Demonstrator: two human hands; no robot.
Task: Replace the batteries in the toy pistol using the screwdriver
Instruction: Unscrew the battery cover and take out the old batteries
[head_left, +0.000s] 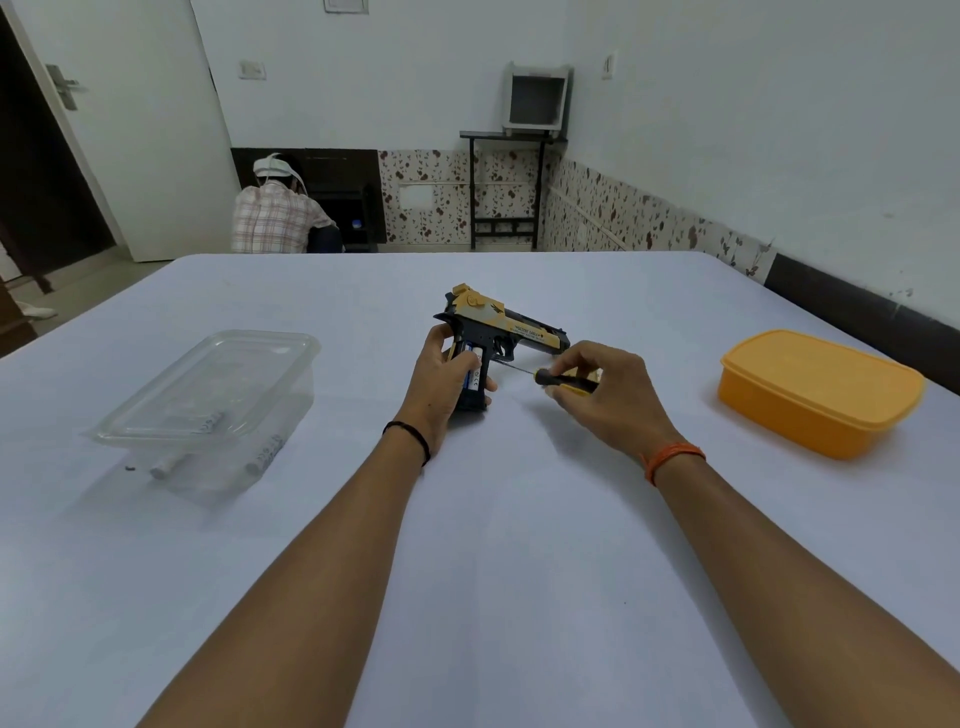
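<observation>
A black and yellow toy pistol (511, 328) lies on its side on the white table (498, 519), muzzle to the right. My left hand (441, 382) grips its black handle, where the open compartment shows a blue and white battery (474, 375) under my fingers. My right hand (605, 397) holds a screwdriver (563, 380) with a black and yellow handle. Its thin shaft points left toward the pistol grip, just below the trigger guard.
A clear plastic container (208, 410) with its lid on stands at the left and holds several batteries. A closed orange plastic box (818, 392) sits at the right. Beyond the table's far edge a person in a checked shirt sits facing away.
</observation>
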